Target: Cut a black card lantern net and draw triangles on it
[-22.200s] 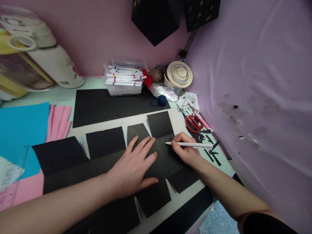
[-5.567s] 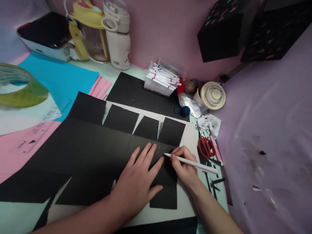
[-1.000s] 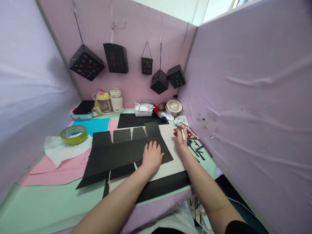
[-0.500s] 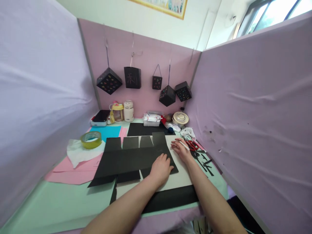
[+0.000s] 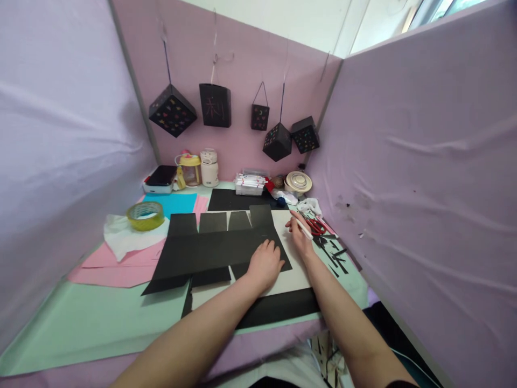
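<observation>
A black paper sheet (image 5: 218, 249) with cut flaps along its far and near edges lies on a white board (image 5: 288, 280). My left hand (image 5: 265, 263) rests on the right part of this sheet, fingers laid flat and holding nothing. Just right of the sheet, above the board, my right hand (image 5: 299, 233) has its fingers closed round a white pen (image 5: 305, 230). Which end of the pen is the tip I cannot make out. Red-handled scissors (image 5: 317, 226) lie beyond that hand, with narrow black paper scraps (image 5: 337, 260) beside them.
Pink paper (image 5: 117, 269), white tissue and a tape roll (image 5: 145, 216) lie at left. Along the back stand a phone, bottles (image 5: 209, 170), a box of white pens (image 5: 249, 185) and stacked bowls (image 5: 298, 182). Decorated black boxes (image 5: 173, 111) hang above. Lilac cloth walls (image 5: 428, 178) close both sides.
The head view has tilted downward, so everything sits higher. My right hand has drawn its fingers in round the pen, which is now more upright. My left hand stays on the sheet.
</observation>
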{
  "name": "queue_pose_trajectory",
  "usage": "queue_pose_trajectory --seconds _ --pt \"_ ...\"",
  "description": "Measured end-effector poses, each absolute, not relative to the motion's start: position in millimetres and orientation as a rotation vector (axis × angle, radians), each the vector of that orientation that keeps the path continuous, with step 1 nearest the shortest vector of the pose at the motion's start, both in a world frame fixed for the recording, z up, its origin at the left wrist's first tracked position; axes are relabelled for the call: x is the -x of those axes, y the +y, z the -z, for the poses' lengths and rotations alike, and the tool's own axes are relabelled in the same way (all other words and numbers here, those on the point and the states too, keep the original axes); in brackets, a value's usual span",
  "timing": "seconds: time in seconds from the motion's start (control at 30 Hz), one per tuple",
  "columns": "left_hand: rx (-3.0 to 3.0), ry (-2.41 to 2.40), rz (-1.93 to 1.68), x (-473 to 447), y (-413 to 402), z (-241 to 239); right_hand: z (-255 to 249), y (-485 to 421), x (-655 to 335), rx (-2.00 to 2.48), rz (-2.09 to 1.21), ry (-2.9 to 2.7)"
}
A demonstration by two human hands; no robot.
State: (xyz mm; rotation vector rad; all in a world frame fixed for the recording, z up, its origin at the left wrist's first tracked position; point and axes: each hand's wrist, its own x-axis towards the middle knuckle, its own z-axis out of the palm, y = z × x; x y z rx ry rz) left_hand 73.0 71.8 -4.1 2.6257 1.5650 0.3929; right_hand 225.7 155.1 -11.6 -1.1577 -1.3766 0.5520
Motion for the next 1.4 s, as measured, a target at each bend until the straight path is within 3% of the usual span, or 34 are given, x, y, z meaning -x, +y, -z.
queue_pose_trajectory --seconds 0.43,1.4 --pt "-2.599 1.662 -0.347 -83 62 4 8 158 -207 1.279 -0.803 -1.429" --pt "-2.563 1.697 -0.337 -82 59 9 12 157 -204 1.224 -0.667 -1.426"
